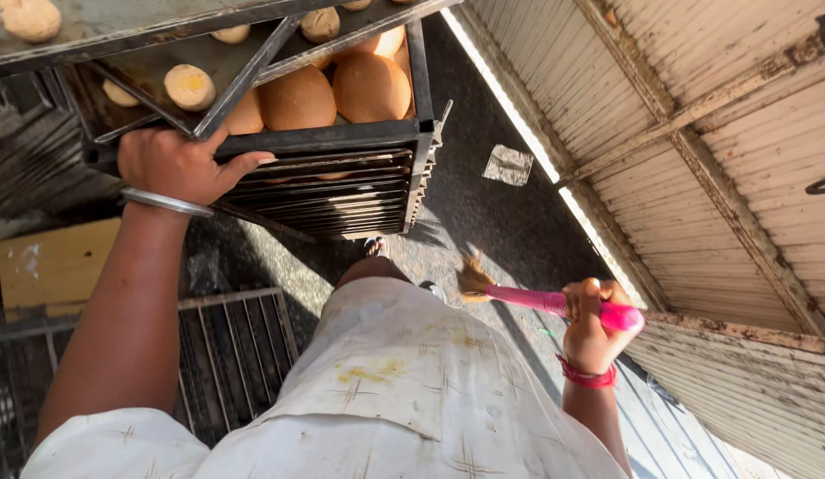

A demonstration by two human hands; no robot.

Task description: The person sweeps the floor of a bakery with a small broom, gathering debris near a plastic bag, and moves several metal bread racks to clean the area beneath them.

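While I look down past my white shirt (386, 390), my left hand (177, 164) is up at ten o'clock. It is closed around the front edge of a dark metal tray (333, 137) in a tall rack (377, 191). My thumb is under the edge and my fingers curl over the top bar. A silver bangle (164, 202) sits on that wrist.

On the tray, just past my fingers toward one o'clock, lie big round brown buns (337, 89). They sit side by side and touch each other. Small pale dough balls (189, 86) lie on a tray higher up, at twelve o'clock from my hand.

My right hand (590, 324) is down at four o'clock, well apart from the rack. It is shut tight around the pink handle of a brush (537, 300). The handle pokes out both sides of my fist. The tan bristles point to nine o'clock, toward my shirt. A red band (588, 376) is on that wrist.

A crumpled scrap of paper (508, 165) lies on the dark floor (483, 222) at one o'clock. A ridged metal shutter (696, 133) fills the right side.
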